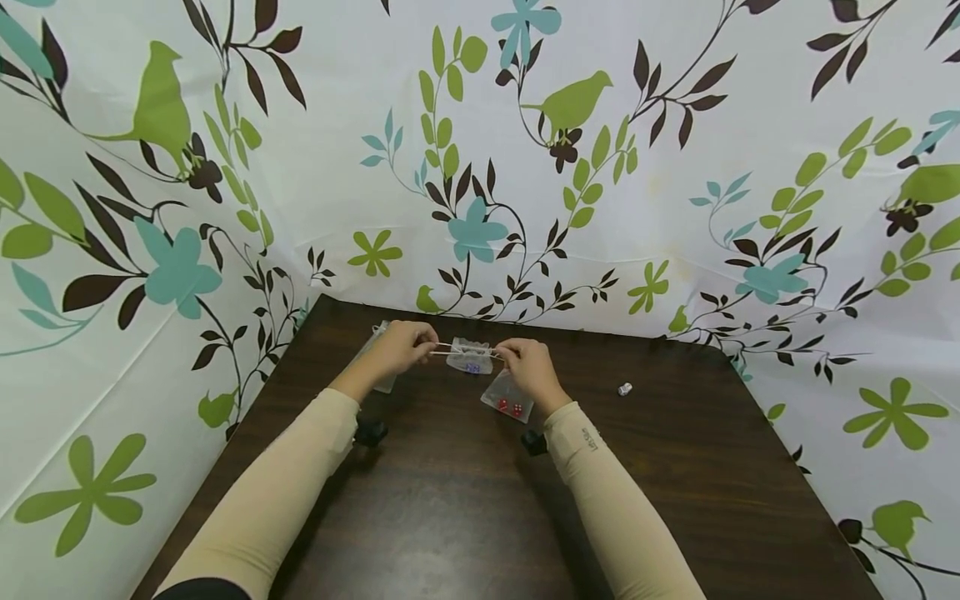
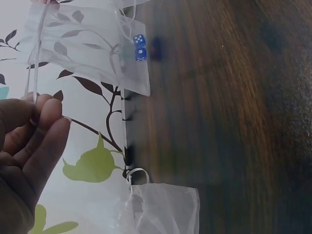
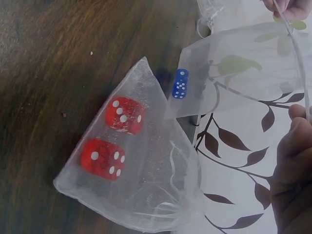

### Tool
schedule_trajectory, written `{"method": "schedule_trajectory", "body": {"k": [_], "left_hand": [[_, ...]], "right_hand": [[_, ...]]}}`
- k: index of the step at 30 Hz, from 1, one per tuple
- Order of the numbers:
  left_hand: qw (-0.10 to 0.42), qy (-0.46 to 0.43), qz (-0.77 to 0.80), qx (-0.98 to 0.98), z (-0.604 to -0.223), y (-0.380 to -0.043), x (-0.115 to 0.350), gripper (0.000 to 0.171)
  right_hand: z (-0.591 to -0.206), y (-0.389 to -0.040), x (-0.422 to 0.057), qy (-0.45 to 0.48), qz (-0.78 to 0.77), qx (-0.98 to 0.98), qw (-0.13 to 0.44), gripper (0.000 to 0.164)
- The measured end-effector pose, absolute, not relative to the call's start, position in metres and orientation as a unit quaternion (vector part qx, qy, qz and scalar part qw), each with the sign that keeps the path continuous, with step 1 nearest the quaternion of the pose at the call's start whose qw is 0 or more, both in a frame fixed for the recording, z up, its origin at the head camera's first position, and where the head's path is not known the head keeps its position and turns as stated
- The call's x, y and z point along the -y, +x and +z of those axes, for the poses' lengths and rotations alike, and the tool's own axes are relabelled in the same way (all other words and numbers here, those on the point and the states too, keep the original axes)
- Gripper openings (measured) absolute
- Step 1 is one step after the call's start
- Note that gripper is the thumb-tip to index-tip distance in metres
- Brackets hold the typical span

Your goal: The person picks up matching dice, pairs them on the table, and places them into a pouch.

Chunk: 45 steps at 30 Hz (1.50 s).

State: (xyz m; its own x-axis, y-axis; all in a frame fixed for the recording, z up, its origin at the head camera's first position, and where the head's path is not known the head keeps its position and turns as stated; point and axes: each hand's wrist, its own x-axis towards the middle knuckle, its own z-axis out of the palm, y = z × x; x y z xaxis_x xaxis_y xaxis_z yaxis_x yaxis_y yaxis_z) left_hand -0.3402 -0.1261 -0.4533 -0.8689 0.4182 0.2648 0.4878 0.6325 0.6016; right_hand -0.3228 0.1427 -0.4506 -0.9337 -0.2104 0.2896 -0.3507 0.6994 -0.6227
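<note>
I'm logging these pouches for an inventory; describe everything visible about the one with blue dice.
The pouch looks like thin, sheer whitish fabric, showing two blue dice with white pips at its bottom. White drawstrings stretch from its top to either side, pinched by the left hand and right hand. It is held upright near the far edge of the table; whether its bottom rests there isn't clear.
</note>
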Motion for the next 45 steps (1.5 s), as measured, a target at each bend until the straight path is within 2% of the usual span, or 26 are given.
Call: {"method": "schedule_trajectory", "body": {"k": [13,21,45], "left_hand": [[0.015,-0.205,-0.429,0.880,-0.4548,-0.3401,0.1293,0.009],[-0.011,-0.171,-0.502,0.848,-0.4570,-0.3398,0.1295,0.010],[0.007,-0.161,-0.486,0.859,-0.4576,-0.3399,0.1318,0.008]], "right_hand": [[-0.4523,-0.3243,-0.1468,0.132,0.379,0.910,0.100,0.018],[-0.4501,-0.3239,-0.1478,0.108,0.421,0.897,0.077,0.018],[-0.4514,-0.3247,-0.1490,0.105,0.440,0.889,0.067,0.017]]}}
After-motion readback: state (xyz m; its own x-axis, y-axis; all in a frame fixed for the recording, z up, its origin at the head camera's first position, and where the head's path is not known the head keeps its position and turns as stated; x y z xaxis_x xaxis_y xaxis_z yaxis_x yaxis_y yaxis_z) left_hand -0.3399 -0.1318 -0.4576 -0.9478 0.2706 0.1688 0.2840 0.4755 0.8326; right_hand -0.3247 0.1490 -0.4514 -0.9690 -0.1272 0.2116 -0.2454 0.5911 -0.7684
